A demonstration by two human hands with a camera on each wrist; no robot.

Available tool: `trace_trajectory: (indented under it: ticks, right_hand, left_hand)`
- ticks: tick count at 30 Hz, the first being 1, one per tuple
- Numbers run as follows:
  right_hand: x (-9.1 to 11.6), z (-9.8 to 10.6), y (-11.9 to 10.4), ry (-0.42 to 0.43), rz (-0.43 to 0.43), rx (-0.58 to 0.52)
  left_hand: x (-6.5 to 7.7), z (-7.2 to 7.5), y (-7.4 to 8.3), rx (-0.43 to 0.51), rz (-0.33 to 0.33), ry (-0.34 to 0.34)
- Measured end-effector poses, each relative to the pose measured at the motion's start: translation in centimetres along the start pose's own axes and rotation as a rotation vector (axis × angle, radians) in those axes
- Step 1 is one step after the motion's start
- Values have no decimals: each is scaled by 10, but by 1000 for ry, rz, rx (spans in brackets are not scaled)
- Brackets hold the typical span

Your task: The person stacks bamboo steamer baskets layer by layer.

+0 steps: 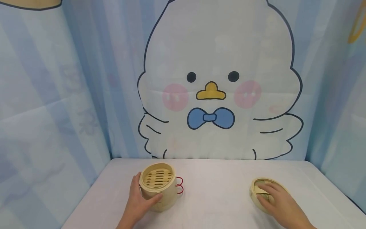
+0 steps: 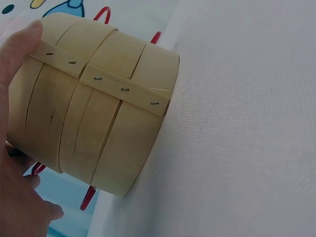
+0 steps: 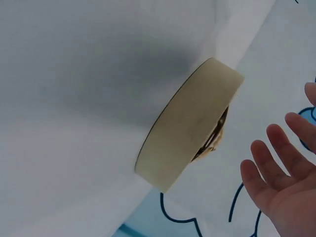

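Note:
Two stacked bamboo steamer baskets (image 1: 168,200) stand on the left side of the table, a slatted floor (image 1: 158,178) showing in the top one and red loops (image 1: 180,190) on their sides. My left hand (image 1: 139,202) grips the upper basket, thumb on the near wall and fingers round the left side. Stapled bamboo bands (image 2: 106,81) show in the left wrist view. On the right lies a round bamboo steamer lid (image 3: 187,126) with a woven top. Over it hovers my right hand (image 1: 281,203), fingers spread and apart from the lid in the right wrist view.
A white cloth covers the table (image 1: 211,197), whose back edge meets a curtain (image 1: 211,140) printed with a white cartoon bird. Pale blue striped curtains close in the left side (image 1: 51,105) and the right side.

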State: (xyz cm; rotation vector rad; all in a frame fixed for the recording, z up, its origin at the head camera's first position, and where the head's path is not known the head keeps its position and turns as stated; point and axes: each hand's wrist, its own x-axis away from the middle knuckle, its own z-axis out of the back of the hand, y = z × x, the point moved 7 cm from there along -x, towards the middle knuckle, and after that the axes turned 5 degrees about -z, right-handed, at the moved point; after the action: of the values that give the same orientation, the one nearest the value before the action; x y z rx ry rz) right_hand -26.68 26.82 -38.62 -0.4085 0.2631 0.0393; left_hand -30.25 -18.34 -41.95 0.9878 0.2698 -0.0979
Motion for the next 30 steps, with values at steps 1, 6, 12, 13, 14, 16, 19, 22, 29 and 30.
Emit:
trace_trajectory:
  ticks: [1, 6, 12, 13, 14, 16, 19, 22, 29, 30]
  right_hand:
    - [0, -1, 4, -11, -3, 4]
    - [0, -5, 21, -70, -24, 4]
    - [-2, -12, 37, -148, -52, 13]
    - [-2, -13, 40, -157, -52, 14]
    - [-1, -14, 42, -167, -58, 13]
    - [-1, -16, 46, -188, -77, 14]
    - [-2, -19, 51, -220, -113, 18]
    - [-1, -22, 56, -229, -129, 30]
    - [1, -22, 64, -198, -105, 63]
    - [1, -22, 66, -197, -113, 64]
  left_hand:
    - [0, 0, 0, -2, 0, 3]
    - [1, 2, 1, 2, 14, 12]
    - [1, 4, 2, 7, 13, 10]
    - [1, 4, 2, 12, 10, 11]
    - [1, 4, 2, 15, 6, 12]
    - [1, 3, 1, 17, 2, 13]
    - [1, 2, 0, 17, -2, 16]
    - [1, 1, 0, 15, -12, 21]
    - [1, 1, 0, 28, -16, 24]
    - [1, 1, 0, 30, -13, 24]
